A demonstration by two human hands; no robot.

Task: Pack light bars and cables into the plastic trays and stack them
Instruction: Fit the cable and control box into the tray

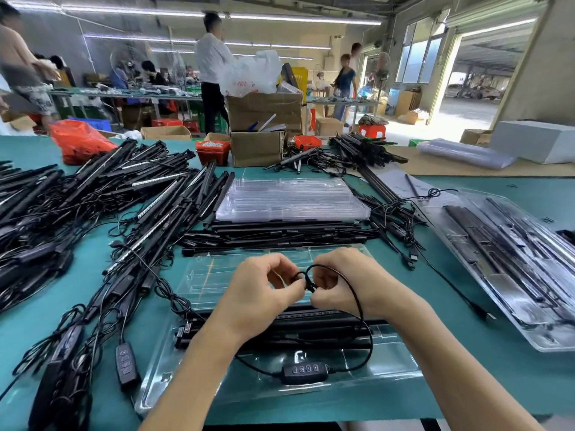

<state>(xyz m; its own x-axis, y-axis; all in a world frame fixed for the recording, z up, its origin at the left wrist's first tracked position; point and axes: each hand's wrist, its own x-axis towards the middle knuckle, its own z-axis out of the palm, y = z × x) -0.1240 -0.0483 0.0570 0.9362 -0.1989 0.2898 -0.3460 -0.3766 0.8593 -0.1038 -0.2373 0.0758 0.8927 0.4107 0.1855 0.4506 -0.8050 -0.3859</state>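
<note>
A clear plastic tray (199, 275) lies on the green table in front of me, with black light bars (311, 329) across its middle. A black cable (357, 300) loops from my hands down to its button controller (303, 371) in the tray's near section. My left hand (264, 290) and my right hand (339, 286) meet above the tray, and both pinch the cable's connector ends between thumb and fingers.
A big heap of black light bars and cables (93, 206) covers the left of the table. Empty clear trays (289, 197) are stacked ahead on more bars. Packed trays (510, 262) lie at right. Cardboard boxes (258, 147), red bins and several people stand beyond.
</note>
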